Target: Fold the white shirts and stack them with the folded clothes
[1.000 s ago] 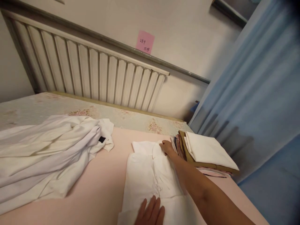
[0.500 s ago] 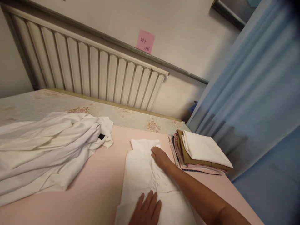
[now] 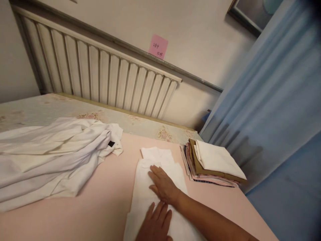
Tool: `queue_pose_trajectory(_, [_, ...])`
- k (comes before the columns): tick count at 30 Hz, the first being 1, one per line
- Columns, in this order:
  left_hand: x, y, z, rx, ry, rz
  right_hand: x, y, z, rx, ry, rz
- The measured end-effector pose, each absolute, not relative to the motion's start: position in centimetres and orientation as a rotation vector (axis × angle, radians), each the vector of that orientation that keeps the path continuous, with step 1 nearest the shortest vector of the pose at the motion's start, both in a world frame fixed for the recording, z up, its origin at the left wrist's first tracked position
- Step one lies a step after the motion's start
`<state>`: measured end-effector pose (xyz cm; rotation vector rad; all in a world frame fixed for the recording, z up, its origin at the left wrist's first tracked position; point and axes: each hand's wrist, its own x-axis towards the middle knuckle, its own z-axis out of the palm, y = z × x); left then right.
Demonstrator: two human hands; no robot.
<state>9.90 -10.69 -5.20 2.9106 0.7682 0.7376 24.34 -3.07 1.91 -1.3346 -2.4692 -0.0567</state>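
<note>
A white shirt (image 3: 142,182), partly folded into a long strip with its collar end pointing away from me, lies on the pink sheet (image 3: 105,187). My right hand (image 3: 163,183) rests flat on the upper part of the shirt, fingers spread. Just below it my left hand (image 3: 156,221) also lies on the cloth, its fingers stretched out. Its fingertips come close to the right wrist; whether they touch I cannot tell. The shirt's near end runs out of view under my forearms.
Loose white garments (image 3: 57,154) lie heaped on the left. A stack of folded clothes (image 3: 218,159) sits at the right, beside the blue curtain (image 3: 260,110). Behind the bed stand a radiator (image 3: 105,73) and a wall with a pink note (image 3: 158,47).
My right hand has moved from the collar's right side down and left onto the middle of the shirt. The wrinkles there look flatter. My left hand has barely moved.
</note>
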Motion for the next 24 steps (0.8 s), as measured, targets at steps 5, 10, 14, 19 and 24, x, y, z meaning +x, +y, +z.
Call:
queue_pose_trajectory(5, [9.8, -10.8, -5.2, 2.908, 0.778, 0.761, 25.3, -2.6, -0.1, -1.394, -2.446, -0.1])
queue_pose_trajectory(10, [9.8, -10.9, -4.8, 2.916, 0.796, 0.803, 25.1, -2.7, 0.4, -1.425, -2.444, -0.084])
queue_pose_trajectory(14, [9.7, -11.0, -4.3, 2.898, 0.792, 0.773, 24.9, -2.8, 0.7, -1.447, -2.43, -0.074])
queue_pose_trajectory(19, [9.6, -11.1, -4.1, 2.894, 0.808, 0.77, 24.9, -2.7, 0.7, -1.43, -2.396, -0.078])
queue_pose_trajectory(24, [9.4, -11.0, -3.9, 2.893, 0.792, 0.71, 24.9, -2.7, 0.6, -1.437, -2.386, -0.066])
